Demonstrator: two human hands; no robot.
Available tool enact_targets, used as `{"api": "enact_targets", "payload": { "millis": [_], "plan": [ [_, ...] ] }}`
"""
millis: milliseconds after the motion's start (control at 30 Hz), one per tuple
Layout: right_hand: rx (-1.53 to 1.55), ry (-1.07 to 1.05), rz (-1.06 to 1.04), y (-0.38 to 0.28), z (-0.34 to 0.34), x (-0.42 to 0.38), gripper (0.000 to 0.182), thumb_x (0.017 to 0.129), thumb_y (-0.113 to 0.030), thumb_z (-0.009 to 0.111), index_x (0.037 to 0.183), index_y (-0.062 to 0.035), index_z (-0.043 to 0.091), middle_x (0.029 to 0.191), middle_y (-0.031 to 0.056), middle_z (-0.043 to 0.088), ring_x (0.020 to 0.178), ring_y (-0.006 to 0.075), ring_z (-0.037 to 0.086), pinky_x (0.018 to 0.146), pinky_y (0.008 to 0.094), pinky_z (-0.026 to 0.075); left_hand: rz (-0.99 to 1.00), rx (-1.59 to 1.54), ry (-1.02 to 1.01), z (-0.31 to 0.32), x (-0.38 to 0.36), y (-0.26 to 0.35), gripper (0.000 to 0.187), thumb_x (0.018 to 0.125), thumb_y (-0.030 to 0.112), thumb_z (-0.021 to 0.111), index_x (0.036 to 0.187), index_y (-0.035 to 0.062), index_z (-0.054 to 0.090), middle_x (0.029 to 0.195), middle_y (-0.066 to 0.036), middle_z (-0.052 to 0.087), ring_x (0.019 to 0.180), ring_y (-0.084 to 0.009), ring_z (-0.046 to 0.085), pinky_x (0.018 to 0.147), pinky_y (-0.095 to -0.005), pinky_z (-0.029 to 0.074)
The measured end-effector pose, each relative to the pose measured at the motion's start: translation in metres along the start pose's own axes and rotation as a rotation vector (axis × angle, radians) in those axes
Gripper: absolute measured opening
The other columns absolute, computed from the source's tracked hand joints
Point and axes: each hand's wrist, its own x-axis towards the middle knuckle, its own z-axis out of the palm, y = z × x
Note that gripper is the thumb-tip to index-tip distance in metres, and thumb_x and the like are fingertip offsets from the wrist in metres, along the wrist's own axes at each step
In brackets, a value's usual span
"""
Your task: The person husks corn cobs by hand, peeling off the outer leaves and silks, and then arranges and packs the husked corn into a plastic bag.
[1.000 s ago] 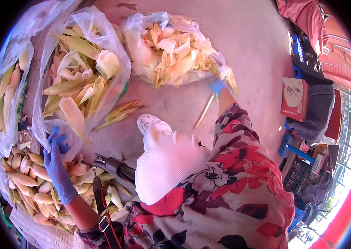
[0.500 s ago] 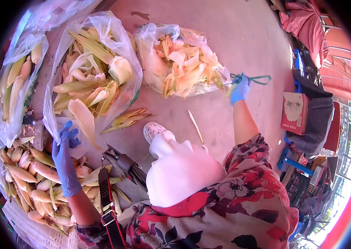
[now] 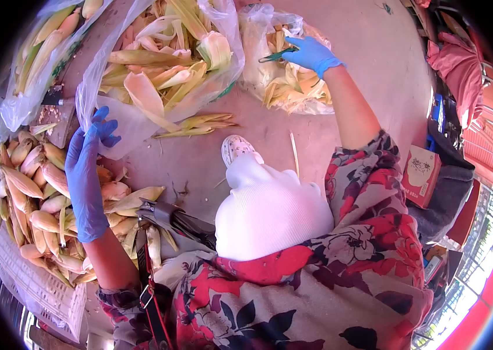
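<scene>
My left hand (image 3: 90, 169), in a blue glove, pinches the rim of a clear plastic bag (image 3: 92, 81) at the left. That bag is full of green and pale corn husks (image 3: 153, 58). My right hand (image 3: 310, 55), also gloved in blue, is closed on a thin, looped green cord (image 3: 278, 55). It is above a second clear bag (image 3: 252, 49), which holds drier, yellowish husks (image 3: 299, 87). Below my left hand lies a heap of corn ears (image 3: 48, 192), still partly in their husks.
Loose husks (image 3: 197, 124) and a thin pale stalk (image 3: 294, 154) lie on the floor. Another bag with corn ears (image 3: 42, 44) stands at upper left. A white crate (image 3: 36, 280) is at lower left, a dark shoulder bag (image 3: 179, 221) by my leg, and a red box (image 3: 421, 175) at right.
My right hand has moved left and farther out with the green cord, from beside the second bag to over it. My left hand still holds the first bag's rim. The view has shifted.
</scene>
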Motion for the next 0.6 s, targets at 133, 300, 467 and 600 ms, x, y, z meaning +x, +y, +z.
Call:
{"api": "enact_targets", "payload": {
  "millis": [133,300,467,600],
  "plan": [
    [0.135,0.674,-0.177,-0.003,-0.016,-0.051,0.044,0.079,-0.045,0.059,0.103,-0.0092,0.065,0.098,0.0179,0.063,0.093,0.0327,0.061,0.079,0.0400,0.048,0.035,-0.057,-0.006,0.002,0.007,-0.008,0.033,0.094,0.021,0.049,0.117,-0.0026,0.056,0.113,-0.010,0.061,0.098,-0.0154,0.058,0.085,-0.0293,0.047],
    [0.065,-0.219,0.400,-0.004,0.107,-0.140,0.035,0.080,-0.038,0.057,0.088,-0.0039,0.063,0.095,0.0190,0.063,0.086,0.0351,0.061,0.073,0.0456,0.046,0.006,-0.075,0.014,0.004,0.008,-0.001,0.034,0.094,0.022,0.050,0.115,-0.0024,0.058,0.106,-0.010,0.064,0.090,-0.0136,0.059,0.082,-0.0272,0.047],
    [0.364,-0.264,0.530,0.010,0.232,-0.185,0.023,0.078,-0.024,0.058,0.088,-0.0033,0.060,0.088,0.0195,0.063,0.079,0.0356,0.060,0.073,0.0443,0.047,-0.011,-0.195,0.041,0.011,0.005,0.003,0.030,0.093,0.018,0.052,0.114,-0.0034,0.057,0.108,-0.008,0.063,0.085,-0.0126,0.057,0.080,-0.0265,0.046],
    [0.444,-0.074,-0.073,-0.074,0.179,-0.122,0.014,0.079,-0.016,0.056,0.088,-0.0075,0.059,0.098,0.0161,0.055,0.090,0.0369,0.053,0.074,0.0437,0.045,0.007,-0.151,-0.013,0.006,0.008,-0.011,0.031,0.095,0.019,0.047,0.114,-0.0033,0.056,0.113,-0.010,0.061,0.091,-0.0161,0.060,0.079,-0.0292,0.048]
  ]
}}
